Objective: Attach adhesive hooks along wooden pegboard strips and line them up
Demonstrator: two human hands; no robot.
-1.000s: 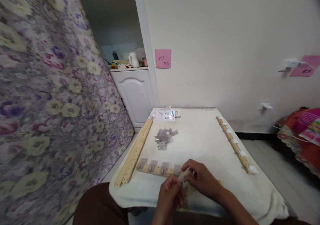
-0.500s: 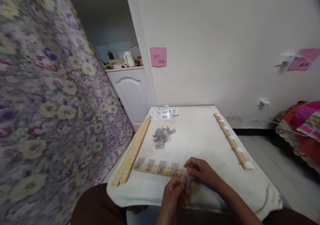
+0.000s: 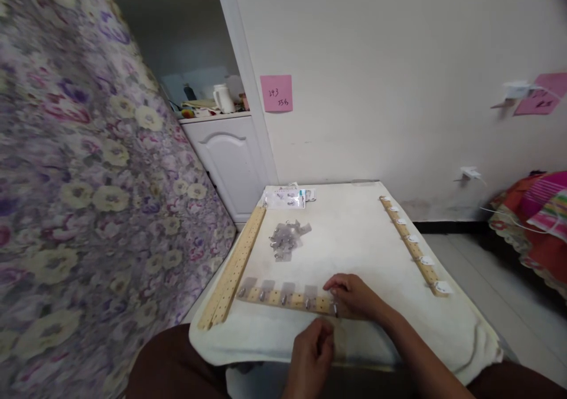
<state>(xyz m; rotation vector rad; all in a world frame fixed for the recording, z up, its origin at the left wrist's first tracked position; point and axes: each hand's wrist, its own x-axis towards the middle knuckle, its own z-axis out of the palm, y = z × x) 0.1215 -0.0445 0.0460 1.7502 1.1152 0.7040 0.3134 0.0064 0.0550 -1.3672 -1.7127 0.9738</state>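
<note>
A perforated wooden strip (image 3: pixel 283 298) lies across the near part of the white cloth-covered table (image 3: pixel 354 239), with several small clear bags of metal clips hung along it. My right hand (image 3: pixel 354 295) rests on the strip's right end, fingers curled over a small clear bag there. My left hand (image 3: pixel 312 352) hovers below the table's near edge, fingers loosely curled, and nothing shows in it. A pile of loose clear bags with metal clips (image 3: pixel 287 239) lies in the middle left of the table.
Long perforated wooden strips (image 3: pixel 233 269) lie along the left edge. Another strip with white tags (image 3: pixel 411 245) runs along the right. A printed packet (image 3: pixel 283 198) sits at the far edge. A floral mattress (image 3: pixel 88 180) leans at left; a white cabinet (image 3: pixel 230 156) stands behind.
My left hand has let go of the small bag and dropped back toward me. My right hand has pressed the bag down onto the strip's right end. The view shifted slightly right.
</note>
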